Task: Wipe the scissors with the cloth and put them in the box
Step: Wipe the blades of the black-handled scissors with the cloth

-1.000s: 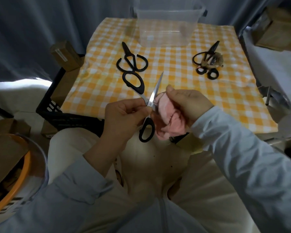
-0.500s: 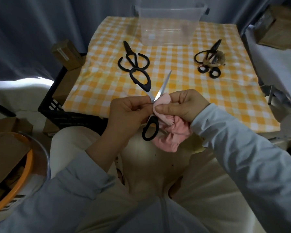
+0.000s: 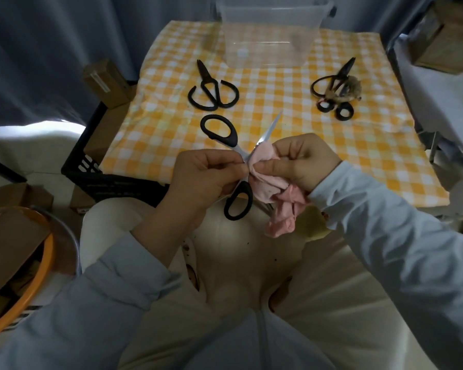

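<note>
In front of my lap, my left hand (image 3: 201, 177) grips a pair of black-handled scissors (image 3: 238, 200) near the pivot. The scissors are spread open, one handle loop up over the table edge and the other hanging below my hand. A bare blade points up and to the right. My right hand (image 3: 302, 164) pinches a pink cloth (image 3: 265, 166) round the scissors just beside the pivot, and the rest of the cloth hangs down. The clear plastic box (image 3: 270, 36) stands at the far edge of the table.
On the yellow checked tablecloth (image 3: 292, 124) lie a black iron pair of scissors (image 3: 211, 89) at the left and another pair (image 3: 332, 84) beside a brownish lump at the right. A black crate (image 3: 91, 166) and cardboard boxes sit left of the table; an orange-rimmed bucket (image 3: 38, 276) stands by my left knee.
The scissors have swung open, one handle rising over the table edge. My right hand has slid the cloth down to the pivot and now pinches it there, with more cloth hanging loose.
</note>
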Tool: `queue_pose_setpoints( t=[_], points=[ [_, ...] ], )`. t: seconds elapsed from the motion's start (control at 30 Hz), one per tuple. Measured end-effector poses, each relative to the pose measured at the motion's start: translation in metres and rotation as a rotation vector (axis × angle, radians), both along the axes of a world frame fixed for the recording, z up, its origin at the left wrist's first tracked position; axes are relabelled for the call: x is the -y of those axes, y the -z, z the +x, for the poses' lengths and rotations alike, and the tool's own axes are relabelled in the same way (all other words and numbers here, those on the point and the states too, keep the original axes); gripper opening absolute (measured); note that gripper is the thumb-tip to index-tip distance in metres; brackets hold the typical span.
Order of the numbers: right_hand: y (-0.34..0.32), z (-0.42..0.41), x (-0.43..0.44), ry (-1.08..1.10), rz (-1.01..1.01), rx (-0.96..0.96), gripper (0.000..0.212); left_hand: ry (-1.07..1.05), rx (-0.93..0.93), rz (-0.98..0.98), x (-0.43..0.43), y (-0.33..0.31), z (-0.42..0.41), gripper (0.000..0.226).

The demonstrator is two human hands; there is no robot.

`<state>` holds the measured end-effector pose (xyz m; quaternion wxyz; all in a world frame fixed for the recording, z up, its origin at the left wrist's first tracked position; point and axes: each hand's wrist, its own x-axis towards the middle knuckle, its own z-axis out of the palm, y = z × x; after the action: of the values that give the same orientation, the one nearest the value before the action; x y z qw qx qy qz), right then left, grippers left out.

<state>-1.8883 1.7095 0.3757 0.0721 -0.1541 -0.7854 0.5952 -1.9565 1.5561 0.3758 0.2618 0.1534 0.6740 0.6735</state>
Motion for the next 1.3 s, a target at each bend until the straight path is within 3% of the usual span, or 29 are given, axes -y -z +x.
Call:
queue_pose_setpoints(
  t=[0.07, 0.17, 0.27, 0.4, 0.5, 0.6, 0.7, 0.83, 1.0, 1.1, 1.3],
  points=[
    [-0.003, 0.003, -0.007, -0.057, 0.016, 0.028, 0.007, -0.014, 0.026, -0.001, 0.0, 0.001, 0.0, 0.029],
    [-0.004, 0.004, -0.011, -0.109, 0.033, 0.059, 0.012, -0.021, 0.001, -0.014, 0.001, 0.003, 0.001, 0.022],
    [0.0, 0.003, -0.005, -0.046, -0.042, 0.014, 0.004, -0.02, -0.028, -0.008, -0.001, 0.003, 0.001, 0.024],
    [0.002, 0.002, -0.002, 0.016, -0.076, -0.045, 0.027, -0.014, -0.025, -0.009, -0.001, 0.0, 0.002, 0.027],
    [-0.004, 0.004, -0.008, -0.05, -0.056, -0.027, 0.01, -0.005, -0.008, 0.003, -0.001, -0.001, 0.002, 0.02],
    [-0.006, 0.006, -0.014, -0.112, -0.058, -0.012, 0.017, -0.011, -0.003, 0.013, -0.001, -0.003, 0.003, 0.02],
    [-0.001, 0.004, -0.006, -0.051, 0.015, -0.066, 0.006, -0.016, -0.034, 0.012, -0.003, -0.002, 0.003, 0.029],
    [0.005, 0.0, 0.004, 0.037, 0.052, -0.162, 0.022, -0.029, -0.042, 0.016, -0.004, -0.003, 0.001, 0.036],
    [0.012, 0.0, 0.011, 0.14, 0.09, -0.243, 0.038, -0.065, 0.013, 0.052, -0.006, -0.005, -0.001, 0.02],
    [0.017, -0.002, 0.011, 0.151, 0.233, -0.232, 0.035, -0.064, 0.03, 0.042, -0.007, -0.007, -0.001, 0.019],
    [0.011, 0.001, 0.006, 0.008, 0.318, -0.193, 0.021, -0.062, -0.016, 0.033, -0.005, -0.007, -0.002, 0.019]
  ],
)
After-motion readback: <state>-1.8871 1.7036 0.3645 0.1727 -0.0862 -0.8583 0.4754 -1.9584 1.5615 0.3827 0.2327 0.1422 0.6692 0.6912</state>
